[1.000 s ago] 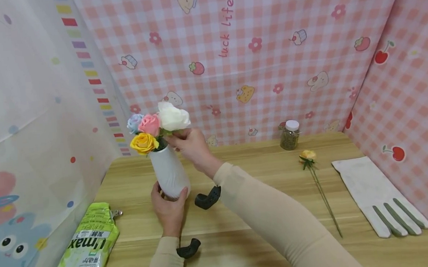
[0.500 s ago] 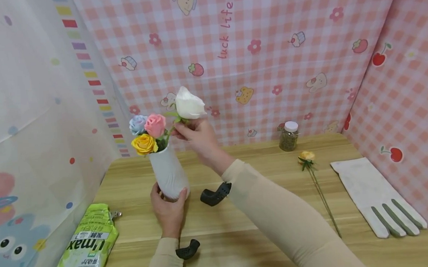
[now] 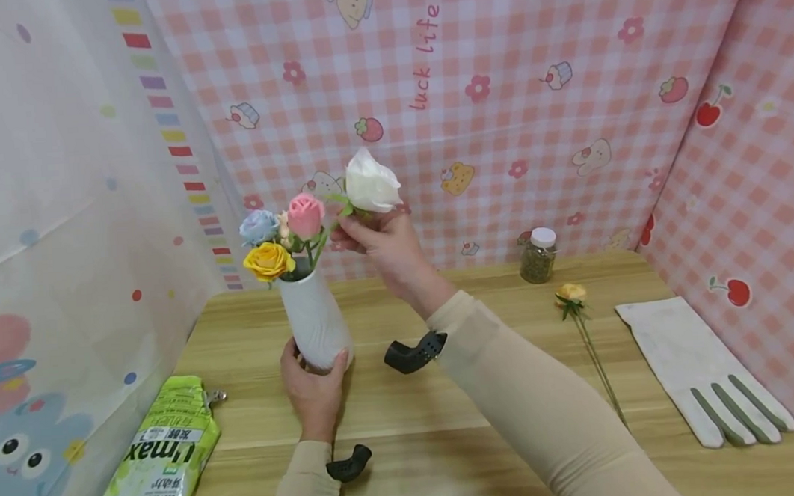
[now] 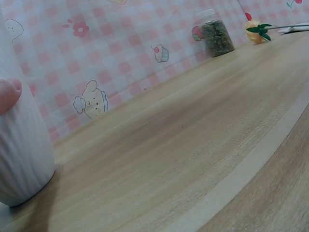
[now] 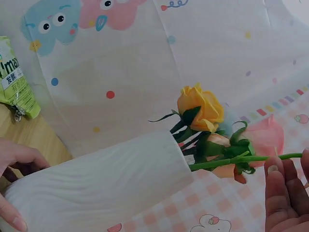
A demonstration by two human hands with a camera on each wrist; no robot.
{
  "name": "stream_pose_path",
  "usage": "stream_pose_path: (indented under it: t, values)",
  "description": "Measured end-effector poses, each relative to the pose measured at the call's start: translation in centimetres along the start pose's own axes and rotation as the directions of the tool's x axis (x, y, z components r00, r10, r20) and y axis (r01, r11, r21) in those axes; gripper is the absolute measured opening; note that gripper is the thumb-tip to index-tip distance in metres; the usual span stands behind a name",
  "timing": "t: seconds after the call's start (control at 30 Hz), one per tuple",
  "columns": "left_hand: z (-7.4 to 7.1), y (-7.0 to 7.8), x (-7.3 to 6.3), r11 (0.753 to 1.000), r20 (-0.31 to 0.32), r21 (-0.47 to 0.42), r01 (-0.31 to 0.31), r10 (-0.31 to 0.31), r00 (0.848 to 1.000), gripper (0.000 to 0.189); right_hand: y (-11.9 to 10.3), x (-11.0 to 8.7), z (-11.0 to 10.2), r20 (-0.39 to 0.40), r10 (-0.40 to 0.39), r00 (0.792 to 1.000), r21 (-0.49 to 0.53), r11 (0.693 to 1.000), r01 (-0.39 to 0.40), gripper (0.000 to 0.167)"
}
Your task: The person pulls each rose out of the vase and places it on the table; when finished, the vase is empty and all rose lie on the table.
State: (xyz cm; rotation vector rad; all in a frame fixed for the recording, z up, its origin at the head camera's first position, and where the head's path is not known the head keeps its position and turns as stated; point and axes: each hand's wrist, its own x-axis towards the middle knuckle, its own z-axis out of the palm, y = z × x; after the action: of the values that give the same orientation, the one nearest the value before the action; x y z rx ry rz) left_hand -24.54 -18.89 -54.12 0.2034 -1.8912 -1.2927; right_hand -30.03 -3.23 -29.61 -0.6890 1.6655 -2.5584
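Observation:
A white ribbed vase (image 3: 316, 320) stands on the table, and my left hand (image 3: 313, 395) grips its lower part with thumb and fingers around it. Yellow (image 3: 269, 261), light blue (image 3: 259, 227) and pink (image 3: 306, 215) roses stick out of its mouth, with a peach one partly hidden among them. My right hand (image 3: 397, 252) pinches the stem of a white rose (image 3: 371, 182) just under the bloom, up and right of the vase. In the right wrist view, the green stem (image 5: 227, 162) still runs into the vase mouth.
A green bag (image 3: 161, 451) with a metal clip lies at the left. Toward the right are a jar with a white lid (image 3: 538, 255), a yellow-orange rose (image 3: 571, 293) on a long stem, and a white and grey-green glove (image 3: 703, 370). Patterned cloth walls enclose the table.
My right hand has moved up and right with the white rose, drawing its bloom away from the others. The pink rose now stands higher. My left hand stays on the vase.

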Motion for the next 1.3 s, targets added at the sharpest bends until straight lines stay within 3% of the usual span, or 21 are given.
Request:
stream_pose_path:
  t: [0.13,0.27,0.53,0.8,0.93,1.3]
  values:
    - [0.0,0.0,-0.1,1.0,0.004,0.004,0.018,-0.018,1.0,0.085,0.5,-0.3,0.5,0.038,0.025,0.999,-0.039,0.999,-0.023,0.023]
    - [0.0,0.1,-0.2,0.999,0.009,0.013,0.036,-0.036,0.999,0.086,0.7,-0.8,0.9,0.052,0.016,0.999,-0.009,1.0,-0.015,0.028]
    - [0.0,0.2,-0.1,0.999,0.024,0.027,0.029,-0.03,0.999,0.086,-0.3,-1.5,0.6,0.004,-0.022,1.0,0.063,0.998,0.021,0.022]
    - [-0.1,0.2,-0.1,1.0,0.017,0.028,-0.004,0.003,1.0,0.086,-2.6,-1.6,-1.3,-0.093,-0.161,0.983,0.032,0.986,0.164,0.012]
    - [-0.1,0.4,-0.1,1.0,0.018,0.022,0.006,-0.006,1.0,0.086,-3.9,-1.5,-2.8,-0.157,-0.187,0.97,0.034,0.98,0.195,0.014]
    - [-0.1,0.3,-0.1,1.0,0.015,0.026,0.008,-0.009,1.0,0.087,-6.3,-1.8,-8.8,-0.396,-0.076,0.915,0.158,0.976,0.149,0.014]
